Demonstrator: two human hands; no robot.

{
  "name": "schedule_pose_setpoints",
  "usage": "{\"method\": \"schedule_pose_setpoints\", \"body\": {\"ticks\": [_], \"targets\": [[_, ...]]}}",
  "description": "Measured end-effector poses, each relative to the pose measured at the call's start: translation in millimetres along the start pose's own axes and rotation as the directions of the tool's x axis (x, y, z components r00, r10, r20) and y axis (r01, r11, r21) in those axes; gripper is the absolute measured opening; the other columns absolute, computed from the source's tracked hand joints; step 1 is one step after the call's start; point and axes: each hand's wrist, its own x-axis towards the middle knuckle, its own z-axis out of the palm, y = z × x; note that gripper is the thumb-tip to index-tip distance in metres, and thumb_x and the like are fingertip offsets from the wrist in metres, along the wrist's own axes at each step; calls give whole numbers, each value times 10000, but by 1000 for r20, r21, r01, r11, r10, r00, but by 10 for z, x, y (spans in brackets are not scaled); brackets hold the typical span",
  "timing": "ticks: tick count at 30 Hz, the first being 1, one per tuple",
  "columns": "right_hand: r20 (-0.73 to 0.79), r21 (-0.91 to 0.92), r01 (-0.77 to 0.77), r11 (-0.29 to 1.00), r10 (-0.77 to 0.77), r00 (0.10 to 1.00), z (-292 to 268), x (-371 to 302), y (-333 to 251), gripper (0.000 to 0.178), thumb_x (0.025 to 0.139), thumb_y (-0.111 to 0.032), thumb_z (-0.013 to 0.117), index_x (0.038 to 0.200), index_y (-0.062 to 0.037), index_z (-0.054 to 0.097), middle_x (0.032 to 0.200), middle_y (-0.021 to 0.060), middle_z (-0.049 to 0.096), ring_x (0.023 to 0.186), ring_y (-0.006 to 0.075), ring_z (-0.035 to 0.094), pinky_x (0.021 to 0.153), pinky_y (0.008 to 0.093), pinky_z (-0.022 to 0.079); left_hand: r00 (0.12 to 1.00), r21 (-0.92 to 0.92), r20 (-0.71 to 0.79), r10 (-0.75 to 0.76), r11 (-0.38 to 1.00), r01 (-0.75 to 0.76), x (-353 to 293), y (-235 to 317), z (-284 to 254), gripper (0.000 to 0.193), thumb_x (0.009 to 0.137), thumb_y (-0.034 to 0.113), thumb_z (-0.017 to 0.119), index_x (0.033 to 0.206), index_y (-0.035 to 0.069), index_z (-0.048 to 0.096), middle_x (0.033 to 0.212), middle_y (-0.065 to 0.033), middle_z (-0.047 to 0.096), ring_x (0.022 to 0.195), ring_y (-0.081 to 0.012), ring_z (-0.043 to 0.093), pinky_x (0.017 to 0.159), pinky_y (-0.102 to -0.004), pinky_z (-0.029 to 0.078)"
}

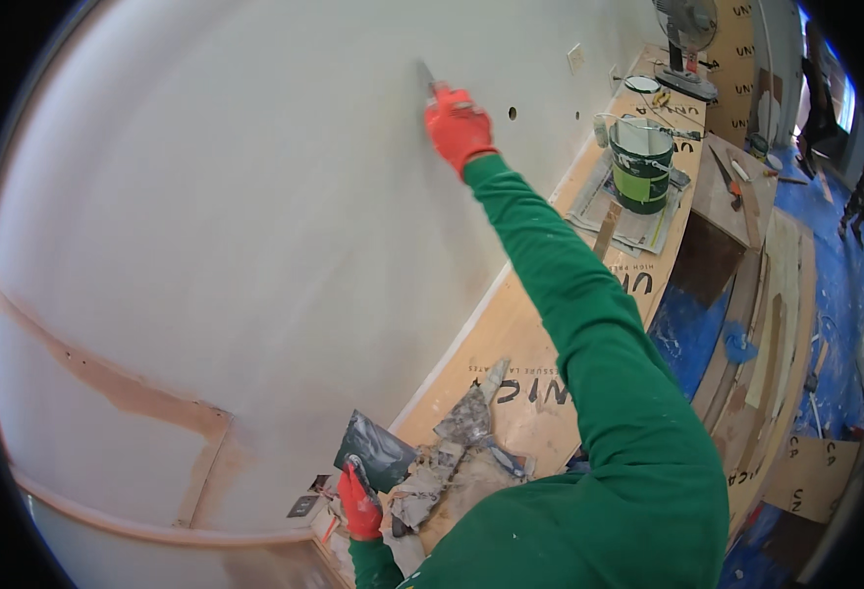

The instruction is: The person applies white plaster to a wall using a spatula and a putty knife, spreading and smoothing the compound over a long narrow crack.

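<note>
My right hand point(459, 126), in a red glove, reaches up along the pale wall point(255, 216). Its fingers are closed round a putty knife point(425, 74), whose blade tip is at the wall surface. Low down near my body, my left hand point(360, 503), also red-gloved, grips a dark, square, flat board point(365, 437) by its lower edge. A whitish smear shows on the board's face. Just right of this board, crumpled grey, dirty rags or paper point(466, 417) lie on the wooden worktop point(452, 378).
A green paint can point(640, 182) stands on newspaper point(589, 206) farther along the worktop, with a lid point(643, 84) and a fan point(687, 39) beyond. Boards point(771, 304) and blue floor sheeting point(815, 216) lie to the right. The wall has a round hole point(513, 114) and a socket point(575, 58).
</note>
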Motion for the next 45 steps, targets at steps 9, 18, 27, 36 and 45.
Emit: {"method": "schedule_pose_setpoints", "body": {"ticks": [9, 18, 27, 36, 45], "targets": [[32, -35, -38, 999, 39, 999, -27, -87, 323, 427, 935, -305, 485, 1254, -26, 532, 1052, 136, 661, 866, 347, 640, 774, 436, 503, 996, 160, 49, 76, 984, -83, 137, -33, -133, 471, 878, -81, 472, 1348, -66, 460, 1223, -288, 556, 1087, -445, 544, 947, -461, 439], [132, 284, -107, 953, 72, 989, -166, 40, -16, 340, 939, -338, 519, 1192, -131, 613, 981, 112, 668, 923, 331, 631, 820, 434, 486, 998, 55, 47, 43, 997, -45, 43, -214, -104, 441, 908, -59, 473, 1349, -67, 456, 1213, -286, 560, 1071, -441, 549, 932, -457, 448], [-52, 282, 221, 934, -215, 975, -82, -811, -1351, 297, 936, -255, 581, 1175, -85, 630, 982, 144, 619, 813, 328, 632, 752, 431, 500, 998, 102, 64, 12, 995, -18, -306, -376, -22, 498, 886, -44, 487, 1381, -53, 429, 1224, -283, 551, 1077, -441, 541, 927, -461, 447], [4, 283, 391, 876, -408, 913, -134, -1697, -2569, 361, 886, -156, 630, 1222, -36, 573, 979, 152, 587, 874, 318, 613, 707, 418, 518, 992, -82, 22, -125, 988, 127, -838, -566, -177, 685, 764, -47, 604, 1418, -18, 402, 1305, -257, 519, 1178, -436, 503, 1030, -466, 394], [17, 306, 640, 705, -676, 737, -6, -2744, -3557, 420, 847, -119, 601, 1258, -41, 559, 911, 123, 564, 825, 293, 605, 600, 414, 502, 983, 90, -77, -167, 981, 174, -1444, -692, -507, 573, 810, -38, 554, 1375, -23, 459, 1236, -259, 560, 1073, -444, 543, 935, -457, 436]]}}
